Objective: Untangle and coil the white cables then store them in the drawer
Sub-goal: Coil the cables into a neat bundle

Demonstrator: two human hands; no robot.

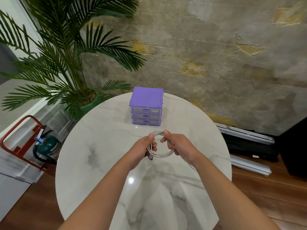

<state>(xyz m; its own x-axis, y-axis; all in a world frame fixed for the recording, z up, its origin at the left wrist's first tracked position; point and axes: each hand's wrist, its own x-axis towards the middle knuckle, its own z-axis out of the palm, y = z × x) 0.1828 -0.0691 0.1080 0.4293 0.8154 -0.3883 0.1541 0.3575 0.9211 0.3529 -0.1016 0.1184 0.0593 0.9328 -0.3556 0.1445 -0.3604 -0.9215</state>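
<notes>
White cable (159, 156) hangs in a loose ring of several turns between both hands, held just above the marble table (93, 146), so the step in hand looks like coiling, with untangling apparently done for this piece. The left hand (146, 146) is closed around the ring's left side, fingers wrapped on the bundled strands, and a plug end pokes out just below it. The right hand (176, 145) is curled on the right side, thumb on top near the ring's upper arc, while a free tail runs down past the right wrist toward the table's near edge. That tail suggests the next move is to draw the remaining length up into another loop, keeping the turns pinched together in the left hand so they do not spring apart. Beyond the hands, near the table's far edge, stands a purple drawer unit (145, 107) with three clear drawers, all pushed in; one must be pulled out before the coil goes in. Something pale shows inside the top drawer, though I cannot tell what.
</notes>
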